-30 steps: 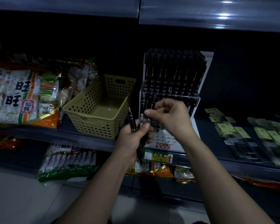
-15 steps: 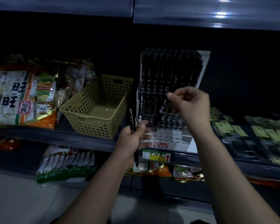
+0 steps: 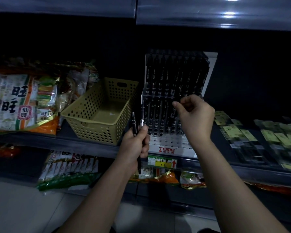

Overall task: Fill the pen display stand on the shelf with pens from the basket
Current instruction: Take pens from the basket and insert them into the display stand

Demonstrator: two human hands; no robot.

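My left hand (image 3: pixel 135 145) clamps spare black pens (image 3: pixel 134 122) upright as ready stock; my right hand (image 3: pixel 196 116) curls at the pen display stand (image 3: pixel 167 144), its grasp indiscernible.

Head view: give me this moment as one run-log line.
left hand: holds pens | right hand: at stand's lower row, grip unclear | stand: front holes empty | basket: no pens visible

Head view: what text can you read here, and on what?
"TOME", red: front of the pen display stand; the small line beneath is unreadable.
"旺旺", "仙貝": snack bag, left.
Red up arrow: shelf price tag; its handwriting is unclear.
Labels on packets, right: blurred.
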